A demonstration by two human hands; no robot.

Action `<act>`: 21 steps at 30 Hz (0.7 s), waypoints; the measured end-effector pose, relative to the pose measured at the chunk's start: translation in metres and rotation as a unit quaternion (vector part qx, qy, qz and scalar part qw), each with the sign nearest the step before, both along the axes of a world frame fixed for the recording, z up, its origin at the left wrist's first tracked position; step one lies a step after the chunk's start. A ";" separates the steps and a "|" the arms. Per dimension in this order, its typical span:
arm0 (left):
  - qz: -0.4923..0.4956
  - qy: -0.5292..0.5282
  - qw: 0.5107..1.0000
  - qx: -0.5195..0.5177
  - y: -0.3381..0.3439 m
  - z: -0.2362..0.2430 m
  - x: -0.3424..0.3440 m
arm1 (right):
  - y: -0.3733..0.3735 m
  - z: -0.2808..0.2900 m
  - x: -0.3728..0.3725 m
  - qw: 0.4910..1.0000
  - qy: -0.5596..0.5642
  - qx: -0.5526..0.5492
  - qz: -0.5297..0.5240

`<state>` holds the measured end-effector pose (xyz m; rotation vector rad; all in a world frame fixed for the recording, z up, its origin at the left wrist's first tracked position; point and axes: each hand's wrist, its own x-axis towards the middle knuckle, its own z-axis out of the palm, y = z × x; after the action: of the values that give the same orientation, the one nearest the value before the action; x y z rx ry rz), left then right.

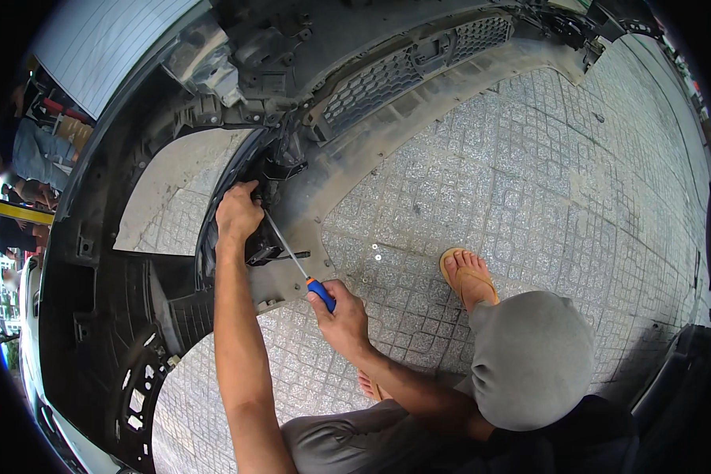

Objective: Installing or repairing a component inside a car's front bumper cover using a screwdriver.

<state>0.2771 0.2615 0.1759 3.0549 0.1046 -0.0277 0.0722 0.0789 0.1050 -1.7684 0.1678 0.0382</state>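
Note:
A large car bumper (442, 83), its inner side dusty and dark, curves across the far and left parts of the view. My right hand (341, 320) is closed around the blue and orange handle of a screwdriver (287, 246). Its long metal shaft slants up and left to a black plastic fitting (272, 178) by the bumper's oval opening. At that spot my left hand (239, 212) bends over the fitting, fingers curled against it. What those fingers pinch, and the screwdriver's tip, are hidden.
A honeycomb grille (371, 91) is set in the bumper's far section. Two small pale washer-like pieces (377, 252) lie on the paving (529, 182). My sandalled foot (470, 276) and grey-clad knee (533, 359) are at right. Other people (31, 154) are at the far left.

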 end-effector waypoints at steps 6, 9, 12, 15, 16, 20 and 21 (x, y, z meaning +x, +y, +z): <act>-0.005 -0.011 0.999 -0.030 0.018 -0.002 -0.004 | -0.006 -0.001 0.007 0.807 0.294 0.506 0.079; 0.000 -0.017 0.999 -0.046 0.005 -0.008 -0.002 | -0.020 -0.011 0.015 0.634 0.366 0.675 0.092; 0.013 -0.010 0.999 -0.041 0.002 -0.002 -0.002 | -0.025 -0.016 0.019 0.535 0.402 0.734 0.114; 0.024 -0.014 0.999 -0.033 -0.002 0.000 -0.004 | -0.021 -0.005 0.016 0.615 0.397 0.674 0.096; 0.025 -0.021 0.999 -0.028 -0.006 0.000 -0.003 | -0.018 -0.007 0.015 0.690 0.373 0.617 0.072; 0.039 -0.002 0.999 -0.014 0.000 0.005 -0.001 | -0.004 0.004 0.006 0.922 0.200 0.331 0.030; 0.039 0.002 0.999 -0.014 -0.001 0.004 0.002 | -0.004 0.003 0.006 0.922 0.200 0.332 0.026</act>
<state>0.2791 0.2603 0.1802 3.0210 0.2203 -0.0303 0.0777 0.0751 0.1079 -1.0665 0.3568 0.4484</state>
